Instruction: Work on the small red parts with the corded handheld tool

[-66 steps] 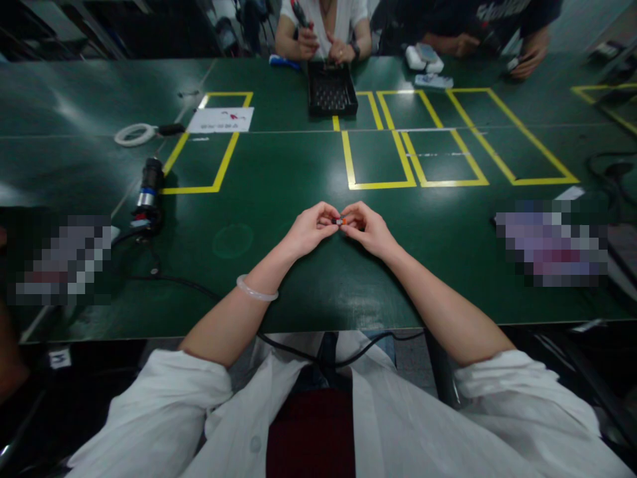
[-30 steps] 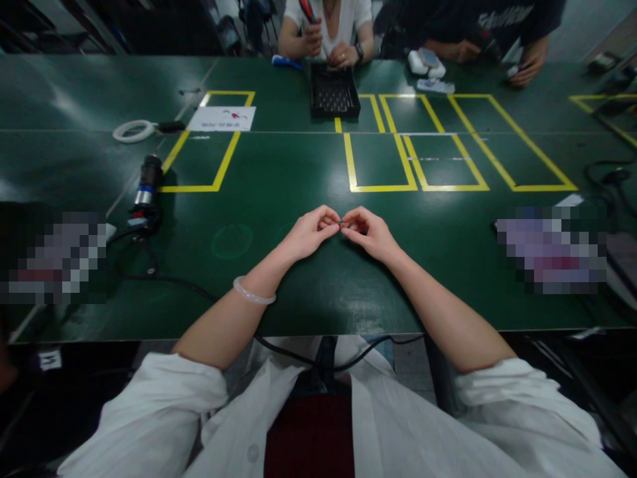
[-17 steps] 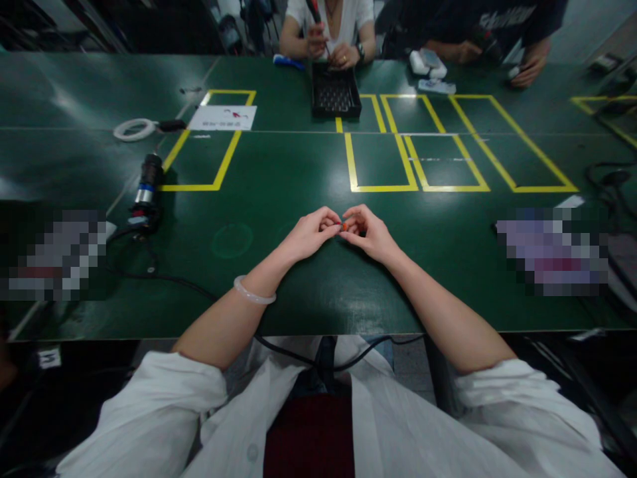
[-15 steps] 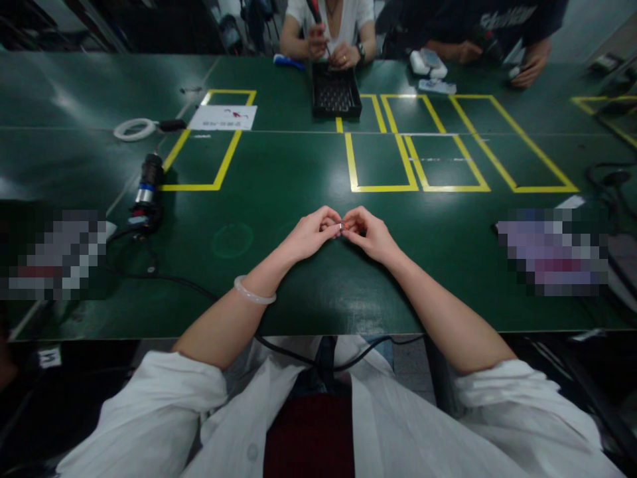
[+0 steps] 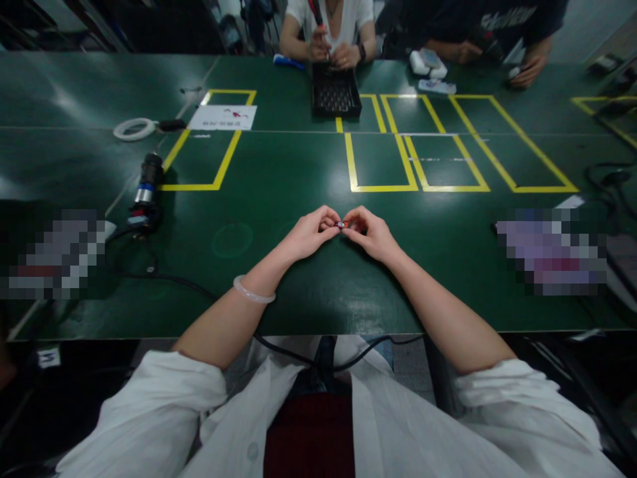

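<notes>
Between the fingertips of both hands is a tiny part (image 5: 342, 225) with orange, dark and whitish bits. It is too small for me to name its kind. My left hand (image 5: 317, 229) pinches it from the left with thumb and fingers. From the right, my right hand (image 5: 365, 229) pinches its other side. The fingertips of the two hands almost meet above the green table (image 5: 279, 292), and much of the part is covered by them. A pale bangle (image 5: 254, 290) circles my left wrist.
Left lies a black and silver cylindrical device (image 5: 146, 189) with a cable. A white coil (image 5: 134, 129) and printed card (image 5: 222, 117) lie farther back. Across the table, a person's hands (image 5: 331, 53) work over a black tray (image 5: 336, 96). Pixelated objects flank me, including one at right (image 5: 552, 252).
My hands stay nearly in place while the fingertips turn and re-grip the tiny part, showing different colours of it. Across the table, the person's hands and red-black tool shift slightly above the tray.
</notes>
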The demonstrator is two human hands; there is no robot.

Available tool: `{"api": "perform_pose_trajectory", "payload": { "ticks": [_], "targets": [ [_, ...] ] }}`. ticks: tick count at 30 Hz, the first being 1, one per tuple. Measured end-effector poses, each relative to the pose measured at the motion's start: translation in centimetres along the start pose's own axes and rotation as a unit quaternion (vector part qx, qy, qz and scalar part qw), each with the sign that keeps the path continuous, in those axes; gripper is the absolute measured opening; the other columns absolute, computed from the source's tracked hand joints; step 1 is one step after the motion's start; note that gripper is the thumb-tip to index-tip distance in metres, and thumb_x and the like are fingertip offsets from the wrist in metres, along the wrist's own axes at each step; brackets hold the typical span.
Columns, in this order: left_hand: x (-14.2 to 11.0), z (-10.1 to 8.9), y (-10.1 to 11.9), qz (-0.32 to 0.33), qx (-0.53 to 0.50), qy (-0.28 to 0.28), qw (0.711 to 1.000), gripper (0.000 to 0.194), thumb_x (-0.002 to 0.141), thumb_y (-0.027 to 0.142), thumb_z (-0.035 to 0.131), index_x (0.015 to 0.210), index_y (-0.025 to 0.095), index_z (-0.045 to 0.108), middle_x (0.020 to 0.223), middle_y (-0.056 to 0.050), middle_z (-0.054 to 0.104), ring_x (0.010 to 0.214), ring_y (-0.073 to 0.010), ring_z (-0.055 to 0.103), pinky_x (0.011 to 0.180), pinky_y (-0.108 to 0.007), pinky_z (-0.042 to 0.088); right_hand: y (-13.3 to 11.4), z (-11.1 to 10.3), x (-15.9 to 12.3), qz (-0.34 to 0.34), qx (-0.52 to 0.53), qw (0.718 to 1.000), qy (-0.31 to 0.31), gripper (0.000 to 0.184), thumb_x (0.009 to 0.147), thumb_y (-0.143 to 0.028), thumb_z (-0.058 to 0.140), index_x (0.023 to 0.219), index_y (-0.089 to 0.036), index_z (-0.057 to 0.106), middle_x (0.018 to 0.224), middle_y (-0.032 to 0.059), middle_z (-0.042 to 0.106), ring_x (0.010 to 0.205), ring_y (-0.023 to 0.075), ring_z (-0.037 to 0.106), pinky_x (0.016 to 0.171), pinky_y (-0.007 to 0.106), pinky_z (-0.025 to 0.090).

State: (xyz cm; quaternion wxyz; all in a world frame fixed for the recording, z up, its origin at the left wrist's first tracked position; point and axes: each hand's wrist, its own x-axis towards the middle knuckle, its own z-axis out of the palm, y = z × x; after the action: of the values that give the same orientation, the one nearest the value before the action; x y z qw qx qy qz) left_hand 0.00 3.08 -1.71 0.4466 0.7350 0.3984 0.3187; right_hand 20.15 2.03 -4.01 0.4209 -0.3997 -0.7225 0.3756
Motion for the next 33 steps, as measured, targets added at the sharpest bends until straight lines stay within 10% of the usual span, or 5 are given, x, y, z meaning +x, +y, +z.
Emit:
{"api": "perform_pose_trajectory", "payload": {
  "ticks": [5, 10, 15, 19, 33],
  "targets": [
    [-0.1, -2.9, 0.9, -0.003, 0.058, 0.029, 0.998, 0.033, 0.088, 0.04, 0.06, 0.109, 0.014, 0.061, 0.105, -0.009, 0.067, 0.094, -0.0186, 0.063, 0.088, -0.033, 0.049, -0.1, -0.2, 0.0, 0.025, -0.007, 1.0, 0.007, 0.017, 0.083, -0.03, 0.067, 0.094, -0.02, 0.058, 0.068, -0.0039, 0.055, 0.058, 0.0113, 0.049, 0.059, 0.026, 0.04],
    [-1.9, -10.5, 0.4, -0.076, 0.228, 0.073, 0.968, 0.042, 0.092, 0.048, 0.051, 0.12, 0.017, 0.06, 0.12, -0.009, 0.066, 0.108, -0.0232, 0.06, 0.098, -0.038, 0.046, 0.0, -0.3, 0.1, 0.033, -0.005, 0.999, 0.006, 0.018, 0.083, -0.03, 0.067, 0.095, -0.02, 0.057, 0.069, -0.0039, 0.055, 0.059, 0.0112, 0.049, 0.06, 0.026, 0.04],
    [-7.0, -17.9, -2.3, -0.233, 0.524, 0.195, 0.796, 0.057, 0.089, 0.046, 0.051, 0.133, 0.01, 0.053, 0.14, -0.017, 0.054, 0.127, -0.0335, 0.048, 0.108, -0.05, 0.037, 0.1, -0.2, 0.1, 0.039, -0.005, 0.999, 0.006, 0.02, 0.083, -0.032, 0.068, 0.096, -0.021, 0.058, 0.07, -0.0036, 0.055, 0.06, 0.0116, 0.049, 0.061, 0.026, 0.039],
    [-11.2, -20.2, -3.9, -0.336, 0.59, 0.249, 0.691, 0.069, 0.091, 0.057, 0.037, 0.142, 0.01, 0.041, 0.151, -0.019, 0.043, 0.134, -0.0378, 0.042, 0.107, -0.054, 0.036, 0.1, -0.1, 0.0, 0.042, -0.004, 0.999, 0.004, 0.019, 0.084, -0.032, 0.067, 0.096, -0.021, 0.058, 0.07, -0.0035, 0.055, 0.06, 0.0116, 0.05, 0.061, 0.026, 0.04],
    [-13.6, -23.0, -6.7, -0.34, 0.532, 0.277, 0.724, 0.103, 0.079, 0.084, 0.019, 0.143, 0.006, 0.037, 0.144, -0.025, 0.044, 0.134, -0.0438, 0.039, 0.086, -0.048, 0.031, 0.1, -0.1, 0.0, 0.04, -0.004, 0.999, -0.003, 0.019, 0.084, -0.033, 0.068, 0.094, -0.02, 0.058, 0.074, -0.0021, 0.058, 0.061, 0.0115, 0.05, 0.061, 0.026, 0.04]
  ]
}}
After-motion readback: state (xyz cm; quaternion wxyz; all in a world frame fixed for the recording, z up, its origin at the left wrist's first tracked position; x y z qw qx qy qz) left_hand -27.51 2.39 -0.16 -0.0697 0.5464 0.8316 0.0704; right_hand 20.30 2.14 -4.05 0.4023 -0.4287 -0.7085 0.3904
